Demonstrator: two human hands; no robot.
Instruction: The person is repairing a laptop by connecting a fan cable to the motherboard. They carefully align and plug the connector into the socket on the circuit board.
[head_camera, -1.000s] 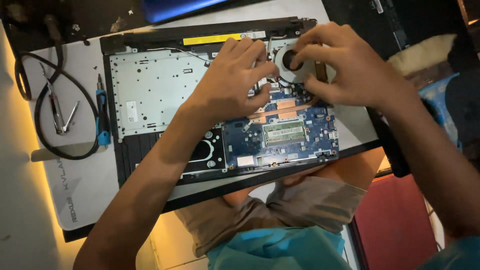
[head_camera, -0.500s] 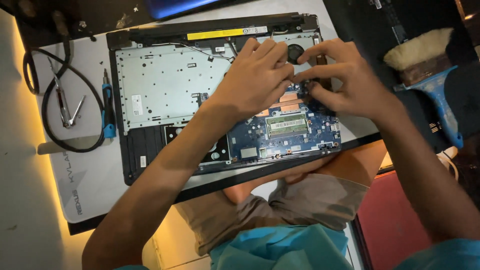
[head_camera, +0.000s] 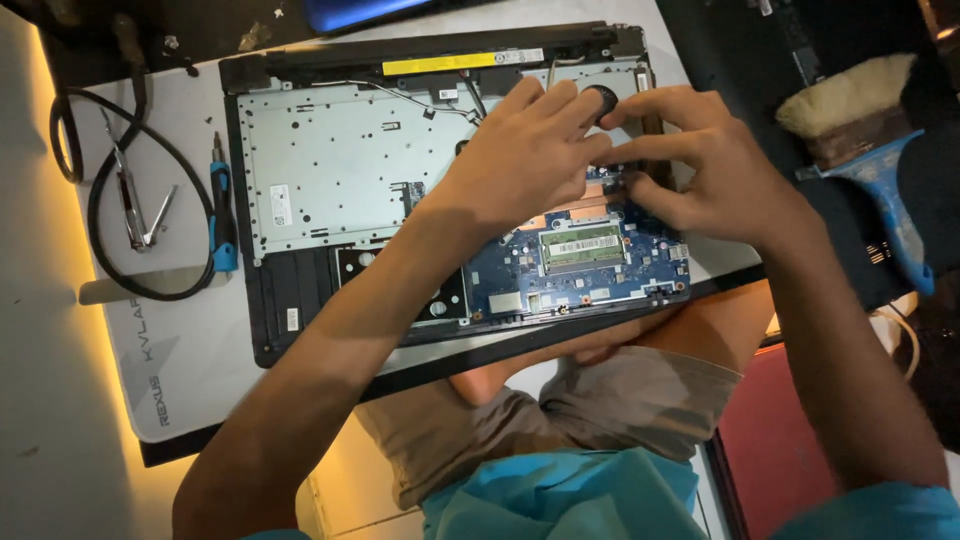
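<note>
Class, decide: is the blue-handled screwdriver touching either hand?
Apart. The head view shows the screwdriver lying left of the laptop, far from both hands.

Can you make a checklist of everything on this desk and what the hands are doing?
surface: grey mat under an opened laptop.
job's things: blue board, black fan at the top right corner.
clutter: screwdriver, tweezers, brush.
fingers: left hand and right hand meet beside the fan; grip hidden.
cables: black cable looped on the mat.
surroundings: person's knees under the desk edge.
</note>
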